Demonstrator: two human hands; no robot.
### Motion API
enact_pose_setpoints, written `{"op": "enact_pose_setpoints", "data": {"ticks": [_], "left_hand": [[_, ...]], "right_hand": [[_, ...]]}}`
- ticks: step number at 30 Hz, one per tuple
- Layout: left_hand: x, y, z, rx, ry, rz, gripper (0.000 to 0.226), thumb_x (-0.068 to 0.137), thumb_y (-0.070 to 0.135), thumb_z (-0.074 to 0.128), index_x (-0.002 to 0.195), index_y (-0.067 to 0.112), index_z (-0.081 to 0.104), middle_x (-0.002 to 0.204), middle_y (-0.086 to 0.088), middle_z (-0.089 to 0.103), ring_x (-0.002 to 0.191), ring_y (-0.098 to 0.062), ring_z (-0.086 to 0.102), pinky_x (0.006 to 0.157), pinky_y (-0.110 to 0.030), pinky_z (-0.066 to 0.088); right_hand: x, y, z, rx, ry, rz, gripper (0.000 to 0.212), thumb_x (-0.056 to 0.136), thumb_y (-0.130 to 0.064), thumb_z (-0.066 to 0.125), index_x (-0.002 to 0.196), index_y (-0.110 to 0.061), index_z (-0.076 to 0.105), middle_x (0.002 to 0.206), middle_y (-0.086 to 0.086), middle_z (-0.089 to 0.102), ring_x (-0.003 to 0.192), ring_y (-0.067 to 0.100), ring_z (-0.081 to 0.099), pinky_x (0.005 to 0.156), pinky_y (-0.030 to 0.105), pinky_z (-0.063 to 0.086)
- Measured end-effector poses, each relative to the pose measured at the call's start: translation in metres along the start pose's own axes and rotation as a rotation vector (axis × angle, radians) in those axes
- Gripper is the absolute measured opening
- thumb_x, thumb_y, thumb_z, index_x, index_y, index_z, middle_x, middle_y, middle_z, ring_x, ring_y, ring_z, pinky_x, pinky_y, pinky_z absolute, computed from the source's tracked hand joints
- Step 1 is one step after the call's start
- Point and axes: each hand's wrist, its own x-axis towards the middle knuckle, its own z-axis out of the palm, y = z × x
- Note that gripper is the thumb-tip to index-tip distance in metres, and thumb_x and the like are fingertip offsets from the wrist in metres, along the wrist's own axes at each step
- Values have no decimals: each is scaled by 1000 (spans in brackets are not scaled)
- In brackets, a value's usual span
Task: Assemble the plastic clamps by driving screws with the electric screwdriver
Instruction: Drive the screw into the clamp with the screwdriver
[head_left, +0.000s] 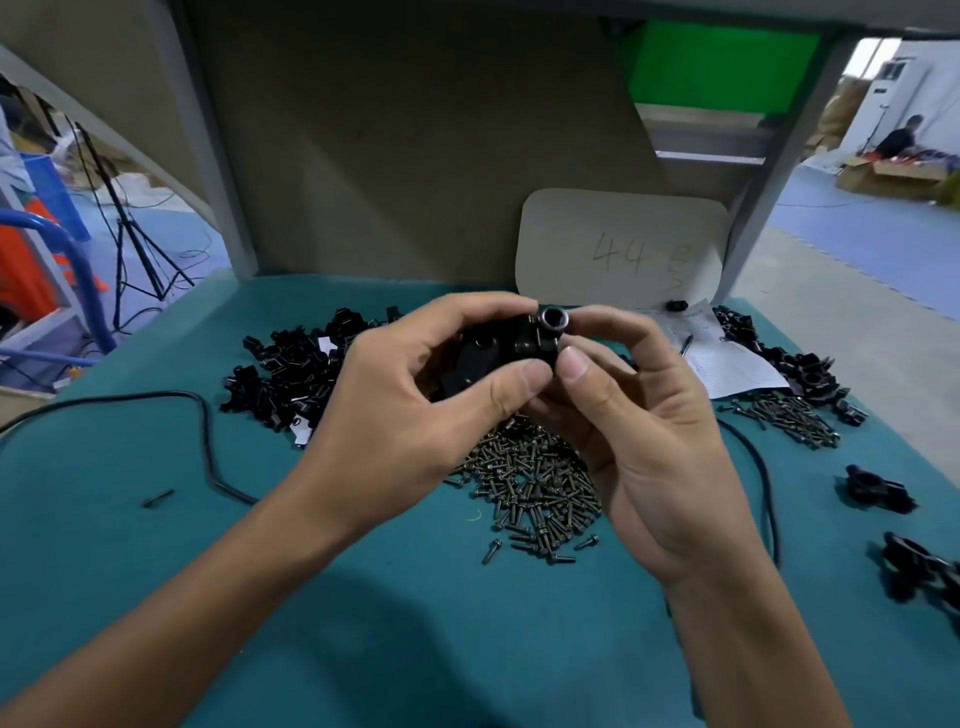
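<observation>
One black clamp (483, 356) sits between both hands, raised above the screw pile (535, 483) on the desk (130, 571). The left hand (410, 400) grips its body; the right hand (644, 426) pinches the end where a screw (554, 318) stands, head facing the camera.

Clamp (491, 358) mostly hidden: left hand (415, 400) fingers cover its left side and underside, right hand (639, 431) thumb covers its right end. Ringed part at its top could be screw head or bore, cannot tell. Screw pile (535, 493) partly behind both hands. Right cable (763, 467) passes behind right wrist. Left cable (205, 441) cut by left edge. Loose clamps (919, 571) at right edge blurred, cut off. Print on paper (737, 364) too small to read.
</observation>
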Motion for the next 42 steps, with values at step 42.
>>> {"op": "enact_pose_setpoints", "data": {"ticks": [42], "left_hand": [[-6, 37, -7, 351, -154, 78, 29, 100, 48, 48, 127, 39, 48, 112, 18, 51, 110, -1, 57, 87, -9, 42]], "right_hand": [[-19, -17, 18, -68, -8, -202, 21, 88, -24, 74, 109, -27, 74, 106, 6, 77, 97, 21, 74, 83, 30, 60]]}}
